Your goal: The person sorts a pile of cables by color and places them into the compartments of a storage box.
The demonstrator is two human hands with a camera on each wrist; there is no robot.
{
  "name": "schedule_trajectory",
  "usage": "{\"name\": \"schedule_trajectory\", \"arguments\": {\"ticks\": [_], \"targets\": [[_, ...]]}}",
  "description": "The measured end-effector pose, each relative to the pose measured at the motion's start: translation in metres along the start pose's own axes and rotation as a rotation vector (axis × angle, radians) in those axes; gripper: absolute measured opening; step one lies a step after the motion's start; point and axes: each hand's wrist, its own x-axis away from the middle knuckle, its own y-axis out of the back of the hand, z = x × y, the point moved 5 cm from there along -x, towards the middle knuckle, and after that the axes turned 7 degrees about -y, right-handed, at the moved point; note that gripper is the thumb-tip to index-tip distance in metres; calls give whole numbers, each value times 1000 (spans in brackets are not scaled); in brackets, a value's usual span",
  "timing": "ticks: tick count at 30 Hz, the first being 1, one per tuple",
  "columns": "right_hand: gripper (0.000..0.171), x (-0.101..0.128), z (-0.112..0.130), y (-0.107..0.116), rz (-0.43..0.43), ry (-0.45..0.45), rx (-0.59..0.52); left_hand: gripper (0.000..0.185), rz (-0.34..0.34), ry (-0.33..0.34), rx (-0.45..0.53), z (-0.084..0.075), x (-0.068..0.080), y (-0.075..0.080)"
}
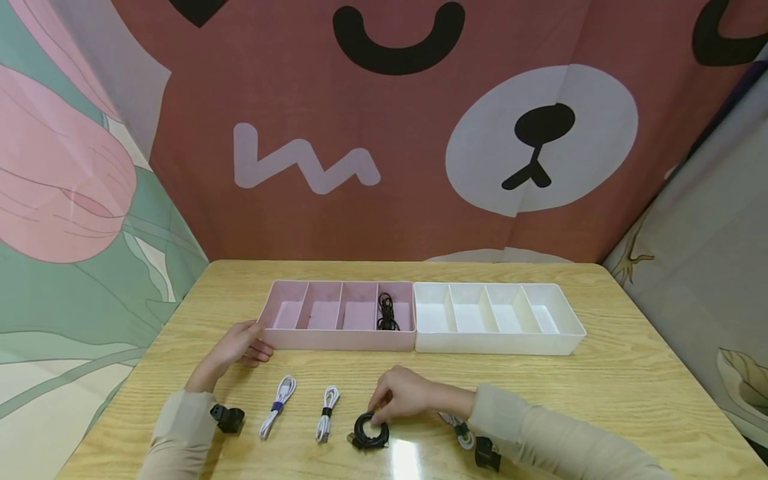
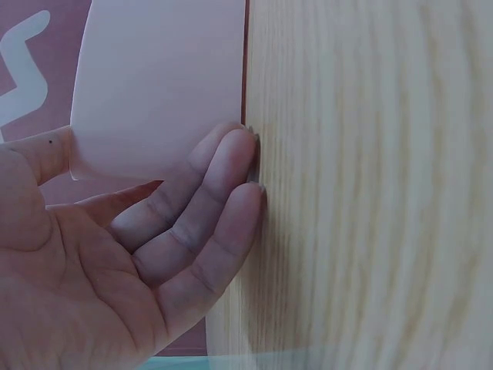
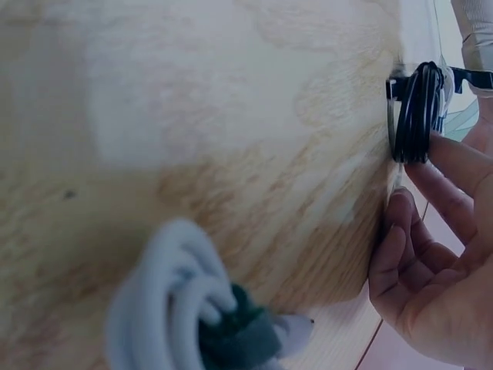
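Note:
My left hand (image 1: 243, 341) grips the front left corner of a pink divided storage box (image 1: 342, 340). In the left wrist view its thumb goes behind the box wall and the fingers bend along the outside, down by the table. My right hand (image 1: 403, 393) pinches the upper edge of a coiled black cable (image 1: 361, 437) lying on the table. The right wrist view has thumb and forefinger at the edge of the coil (image 3: 420, 116), the other fingers curled. Two bundled white cables, one with a blue tie (image 1: 278, 407) and one with a black tie (image 1: 325, 417), lie between the hands.
A white divided box (image 1: 498, 343) stands against the pink one. A bundled black cable (image 1: 387, 313) sits in the pink box's rightmost compartment. Under the right forearm lies a white cable with a green tie (image 1: 463, 433). A patterned cloth (image 1: 408, 227) hangs behind the wooden table.

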Motion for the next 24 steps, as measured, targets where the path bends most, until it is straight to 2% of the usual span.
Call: {"name": "schedule_trajectory", "arguments": {"ticks": [8,17,24], "targets": [[6,1,-1,-2,-20,-94,-53,51,1,1,-1,0,0,0],[7,-1,-2,-2,-51,-112,-20,52,7,-2,-2,-1,0,0],[6,-2,-1,-1,-97,-75,51,52,6,-3,-8,-2,1,0]]}}
